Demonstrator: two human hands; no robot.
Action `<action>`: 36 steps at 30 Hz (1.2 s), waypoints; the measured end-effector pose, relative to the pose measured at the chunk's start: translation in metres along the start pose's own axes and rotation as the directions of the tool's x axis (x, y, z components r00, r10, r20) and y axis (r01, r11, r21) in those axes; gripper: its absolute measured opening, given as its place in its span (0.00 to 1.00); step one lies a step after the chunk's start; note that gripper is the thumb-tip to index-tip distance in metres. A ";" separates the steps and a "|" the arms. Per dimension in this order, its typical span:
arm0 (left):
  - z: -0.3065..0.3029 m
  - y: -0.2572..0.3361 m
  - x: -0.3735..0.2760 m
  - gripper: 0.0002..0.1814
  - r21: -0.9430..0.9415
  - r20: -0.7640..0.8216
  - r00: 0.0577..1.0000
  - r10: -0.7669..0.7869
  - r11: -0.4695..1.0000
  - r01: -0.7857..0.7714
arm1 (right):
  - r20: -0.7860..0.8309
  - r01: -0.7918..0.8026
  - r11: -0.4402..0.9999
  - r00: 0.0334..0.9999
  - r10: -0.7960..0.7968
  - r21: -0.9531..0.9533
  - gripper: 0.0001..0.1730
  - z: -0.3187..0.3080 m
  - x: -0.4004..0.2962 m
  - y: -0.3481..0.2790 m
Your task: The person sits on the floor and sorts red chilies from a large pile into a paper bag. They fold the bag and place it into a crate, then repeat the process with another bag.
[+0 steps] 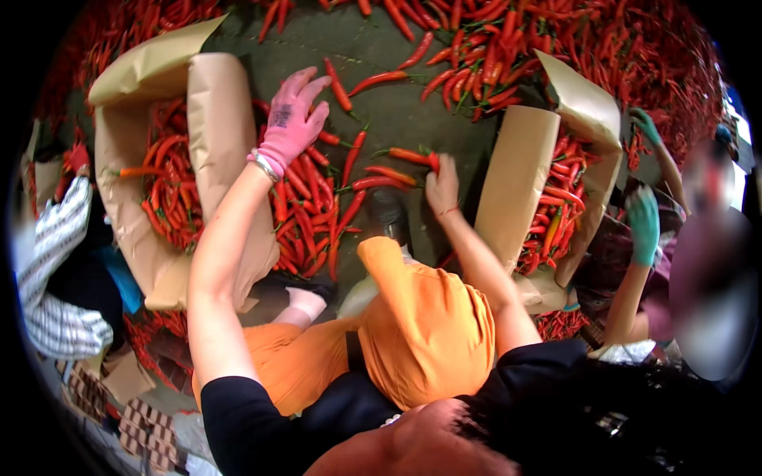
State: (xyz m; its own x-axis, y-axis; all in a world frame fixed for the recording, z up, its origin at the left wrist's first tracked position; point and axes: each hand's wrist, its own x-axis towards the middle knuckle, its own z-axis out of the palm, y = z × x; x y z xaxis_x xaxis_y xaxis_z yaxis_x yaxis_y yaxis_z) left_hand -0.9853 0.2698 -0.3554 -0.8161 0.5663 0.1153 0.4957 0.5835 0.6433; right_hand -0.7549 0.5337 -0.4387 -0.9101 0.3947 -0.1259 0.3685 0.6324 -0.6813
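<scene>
My left hand [294,119], in a pink knit glove with dark printing, hovers over the floor with its fingers apart and nothing seen in them. Just ahead of it lies a loose red chili pepper [338,86]. Below the glove a pile of red chili peppers [306,214] rests beside a paper-lined box [220,101]. My right hand [443,187], bare and slightly blurred, has its fingers closed around a red chili pepper [434,162], partly hidden by them. An orange-red chili pepper [408,155] touches or nearly touches that one.
Another paper-lined box [518,172] with chili peppers inside stands at my right. Heaps of chili peppers [595,53] cover the floor ahead. A co-worker's green-gloved hand [643,223] is raised at right; another person's striped sleeve [65,214] shows at left. My dark shoe [387,211] is between the boxes.
</scene>
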 end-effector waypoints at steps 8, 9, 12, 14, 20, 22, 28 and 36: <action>0.122 0.020 0.077 0.29 0.286 0.202 0.972 0.118 0.942 -0.174 | -0.122 0.238 0.971 0.965 -0.233 0.029 0.10 0.022 0.065 -0.090; 0.126 0.008 0.069 0.29 0.225 0.253 0.966 0.056 0.968 -0.115 | -0.290 0.351 0.935 0.891 -0.349 -0.049 0.10 0.002 0.101 -0.076; 0.126 0.008 0.026 0.33 0.134 0.154 0.954 0.257 0.951 -0.278 | -0.517 -0.078 0.945 0.850 -0.104 -0.317 0.28 -0.049 0.189 -0.007; 0.119 0.020 -0.010 0.33 0.086 0.182 0.945 0.272 0.953 -0.291 | -0.326 -0.467 0.868 0.857 0.399 -0.168 0.37 -0.060 0.226 0.044; 0.101 0.008 -0.047 0.28 -0.257 0.072 0.983 -0.169 0.949 0.182 | -0.191 -0.163 0.934 0.976 0.105 -0.318 0.40 0.005 0.170 0.014; 0.094 0.024 -0.010 0.27 -0.324 -0.030 0.979 -0.201 0.929 0.181 | -0.098 0.004 0.953 0.995 -0.036 -0.302 0.33 0.028 0.134 -0.013; 0.088 0.006 -0.015 0.29 0.311 0.115 0.991 0.067 0.945 -0.099 | 0.033 0.209 0.977 0.978 -0.207 -0.052 0.24 0.016 0.059 -0.064; 0.025 -0.006 -0.082 0.28 0.425 0.089 0.993 -0.077 0.905 0.032 | 0.008 0.015 0.972 1.000 -0.017 0.234 0.15 -0.004 0.080 -0.021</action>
State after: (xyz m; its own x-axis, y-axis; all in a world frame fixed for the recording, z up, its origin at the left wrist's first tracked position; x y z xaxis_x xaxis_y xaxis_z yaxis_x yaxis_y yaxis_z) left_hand -0.9141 0.2339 -0.3875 -0.8221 0.5693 -0.0020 0.5488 0.7933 0.2637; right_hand -0.8350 0.5546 -0.4315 -0.9178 0.3787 -0.1196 0.3004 0.4651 -0.8328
